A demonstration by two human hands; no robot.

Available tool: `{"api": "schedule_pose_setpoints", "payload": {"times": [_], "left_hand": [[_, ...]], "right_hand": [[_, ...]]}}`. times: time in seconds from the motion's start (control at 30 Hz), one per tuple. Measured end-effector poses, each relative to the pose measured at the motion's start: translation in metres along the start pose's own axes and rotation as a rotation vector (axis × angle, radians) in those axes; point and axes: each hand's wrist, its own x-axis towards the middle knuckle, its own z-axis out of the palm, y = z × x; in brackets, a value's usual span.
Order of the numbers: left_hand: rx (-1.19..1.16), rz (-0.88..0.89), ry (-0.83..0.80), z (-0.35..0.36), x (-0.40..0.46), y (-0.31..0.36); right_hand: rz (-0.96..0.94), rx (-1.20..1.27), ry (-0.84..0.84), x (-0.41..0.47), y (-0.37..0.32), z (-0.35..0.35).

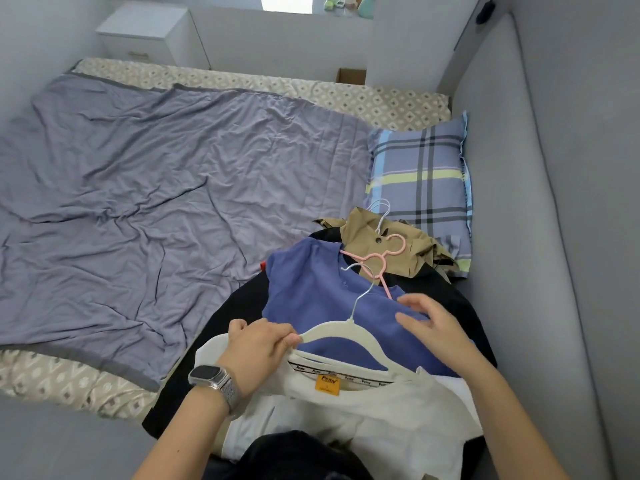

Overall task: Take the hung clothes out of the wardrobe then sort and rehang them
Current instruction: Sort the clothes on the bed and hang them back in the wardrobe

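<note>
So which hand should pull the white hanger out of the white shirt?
Probably the left hand: it already pinches the white hanger at its left arm. The right hand hovers open over the blue shirt, free to hold the white shirt down.

The cream hanger (332,332) looks matt and velvety, with a thin shiny metal hook, while the pink hanger (382,263) looks like smooth plastic. The white T-shirt (374,410) and blue T-shirt (311,292) are soft matt knit cloth, the tan garment (374,237) a stiffer, creased woven cloth with a dark glossy snap. The grey blanket (156,188) is smooth, wrinkled cloth with a faint sheen, and the watch (207,374) has a glossy face on a metal mesh band.
</note>
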Motion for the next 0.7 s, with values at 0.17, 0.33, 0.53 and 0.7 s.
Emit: {"api": "schedule_pose_setpoints", "payload": {"times": [0.17, 0.33, 0.53, 0.7], "left_hand": [[0.008, -0.012, 0.016, -0.002, -0.001, -0.005], [0.015, -0.068, 0.009, -0.005, -0.004, -0.016], [0.005, -0.083, -0.034, -0.01, -0.007, -0.024], [-0.001, -0.077, -0.027, -0.011, -0.007, -0.024]], "right_hand": [[0.212, -0.243, 0.024, 0.071, 0.036, 0.009], [0.393, -0.424, -0.186, 0.082, 0.092, 0.04], [0.417, -0.26, -0.207, 0.073, 0.076, 0.078], [0.531, -0.238, -0.285, 0.084, 0.061, 0.085]]}}
